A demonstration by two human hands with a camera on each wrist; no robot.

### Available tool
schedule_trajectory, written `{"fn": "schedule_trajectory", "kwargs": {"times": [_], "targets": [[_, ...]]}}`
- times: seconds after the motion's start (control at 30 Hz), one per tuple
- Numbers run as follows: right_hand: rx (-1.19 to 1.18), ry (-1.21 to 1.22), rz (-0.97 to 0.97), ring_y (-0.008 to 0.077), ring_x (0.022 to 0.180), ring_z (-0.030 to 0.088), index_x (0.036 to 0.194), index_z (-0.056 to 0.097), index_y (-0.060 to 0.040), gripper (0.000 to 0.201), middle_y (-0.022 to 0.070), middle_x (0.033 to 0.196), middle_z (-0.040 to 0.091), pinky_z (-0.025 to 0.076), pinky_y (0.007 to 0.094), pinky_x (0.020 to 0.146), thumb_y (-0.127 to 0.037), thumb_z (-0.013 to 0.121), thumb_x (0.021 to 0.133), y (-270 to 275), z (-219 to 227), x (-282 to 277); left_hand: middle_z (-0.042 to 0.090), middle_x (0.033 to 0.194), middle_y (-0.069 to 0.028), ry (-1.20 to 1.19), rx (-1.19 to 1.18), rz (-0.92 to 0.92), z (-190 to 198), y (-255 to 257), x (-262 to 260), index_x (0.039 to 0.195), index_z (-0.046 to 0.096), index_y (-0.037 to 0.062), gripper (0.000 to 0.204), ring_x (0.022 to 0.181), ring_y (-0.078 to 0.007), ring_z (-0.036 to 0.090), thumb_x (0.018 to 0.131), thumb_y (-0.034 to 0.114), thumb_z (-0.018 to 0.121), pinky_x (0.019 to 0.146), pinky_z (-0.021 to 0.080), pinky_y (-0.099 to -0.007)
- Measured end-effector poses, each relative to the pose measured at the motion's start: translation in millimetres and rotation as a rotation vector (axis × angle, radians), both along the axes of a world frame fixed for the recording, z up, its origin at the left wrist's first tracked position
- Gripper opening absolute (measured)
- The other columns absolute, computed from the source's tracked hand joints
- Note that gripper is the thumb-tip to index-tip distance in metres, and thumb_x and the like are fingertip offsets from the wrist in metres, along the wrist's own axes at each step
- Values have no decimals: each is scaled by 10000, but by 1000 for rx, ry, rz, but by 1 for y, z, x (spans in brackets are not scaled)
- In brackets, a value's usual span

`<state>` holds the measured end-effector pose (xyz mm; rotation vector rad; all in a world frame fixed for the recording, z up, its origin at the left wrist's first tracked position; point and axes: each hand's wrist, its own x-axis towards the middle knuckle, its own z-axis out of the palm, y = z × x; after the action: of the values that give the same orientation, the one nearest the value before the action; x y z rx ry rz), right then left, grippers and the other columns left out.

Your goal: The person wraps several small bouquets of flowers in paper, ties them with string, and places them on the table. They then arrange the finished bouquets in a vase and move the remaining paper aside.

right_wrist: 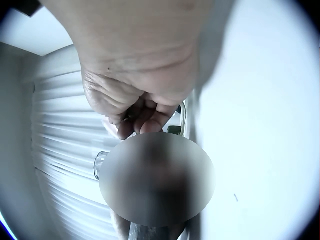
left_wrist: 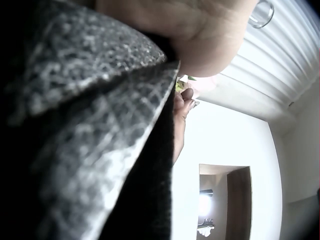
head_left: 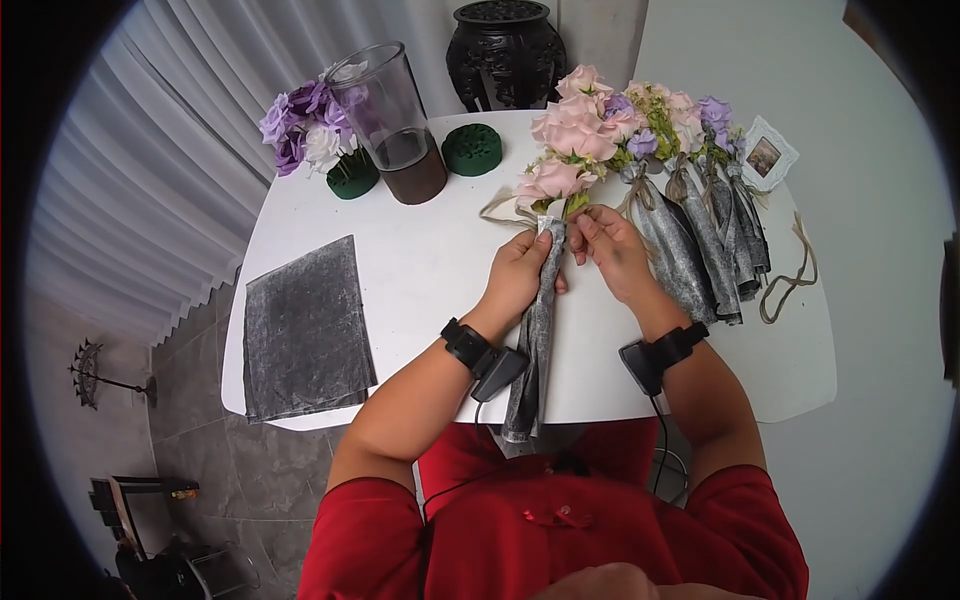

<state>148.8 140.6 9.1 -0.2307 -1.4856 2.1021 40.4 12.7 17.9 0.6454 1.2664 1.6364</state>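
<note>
My left hand grips a bouquet of pink roses by its stem, which is rolled in dark grey mottled wrapping paper. The narrow roll hangs down past the table's front edge. Around the neck, just under the blooms, runs a piece of twine, with a loose loop out to the left. My right hand pinches the twine at the right of the neck, fingers curled. In the left wrist view the wrapping paper fills the near side; in the right wrist view a blurred patch hides the bouquet's middle.
Several wrapped bouquets lie at the right, beside a small framed picture and loose twine. Wrapping sheets lie at the left. Behind stand a tall glass vase, green foam and purple and white flowers.
</note>
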Motion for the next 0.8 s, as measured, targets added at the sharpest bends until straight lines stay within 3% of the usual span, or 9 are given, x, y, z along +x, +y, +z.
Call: {"fn": "schedule_trajectory", "kwargs": {"times": [0.07,0.13,0.27,0.33,0.47,0.57,0.67,0.73,0.8], "targets": [[205,-73,-42,68,695,528,1000,594,-18,152,7,776,585,430,199,589,-139,516,954,-10,7,0,563,721,-91,70,-33,42,-3,0,0,882,554,-10,280,584,-174,581,981,228,444,556,496,-345],[205,-75,-61,65,697,526,1000,599,-11,154,4,780,583,434,196,598,-129,511,955,-17,7,-3,569,733,-136,756,-79,240,-14,2,-5,847,582,-20,269,663,-241,596,939,222,509,608,480,-384],[249,-93,-79,65,724,527,1025,597,9,144,20,820,600,454,202,634,-89,530,943,-16,0,-5,594,750,-125,998,-73,354,-8,-2,1,850,600,-18,277,688,-230,597,905,252,580,623,455,-365],[269,-92,-76,62,709,527,1028,597,9,146,22,821,605,456,201,624,-88,528,943,-15,-2,-7,610,796,-159,1111,-146,389,-3,-4,3,899,642,-10,268,681,-280,592,867,255,613,635,462,-383],[242,-240,-118,56,649,524,1025,599,12,148,24,806,614,465,200,574,-89,529,941,-15,1,-9,619,827,-135,1132,-120,422,-2,-6,3,857,670,-5,239,717,-312,601,830,230,630,640,478,-378],[300,-346,-170,51,604,517,1017,603,10,146,16,771,604,467,196,529,-93,538,936,-15,-1,-10,634,818,-141,1114,-30,441,-6,-5,0,878,683,4,208,683,-246,605,765,174,723,630,478,-324],[331,-367,-206,58,584,535,1013,623,-8,177,14,723,607,492,204,520,-149,574,919,-14,-5,-11,634,789,-104,994,-59,410,-9,-2,-4,861,676,-4,196,666,-186,597,733,120,757,611,469,-284],[328,-379,-206,58,580,534,1008,627,-7,177,17,711,602,489,208,512,-150,580,915,-12,-8,-12,626,765,-73,732,-15,368,-10,0,-4,831,656,-21,170,649,-145,575,752,98,749,596,457,-269],[327,-392,-207,58,575,532,1003,630,-7,176,19,698,596,485,213,504,-150,586,911,-10,-7,-11,606,785,-58,648,-31,328,-10,0,-3,807,642,-26,146,667,-129,557,771,80,736,607,446,-256]]}}
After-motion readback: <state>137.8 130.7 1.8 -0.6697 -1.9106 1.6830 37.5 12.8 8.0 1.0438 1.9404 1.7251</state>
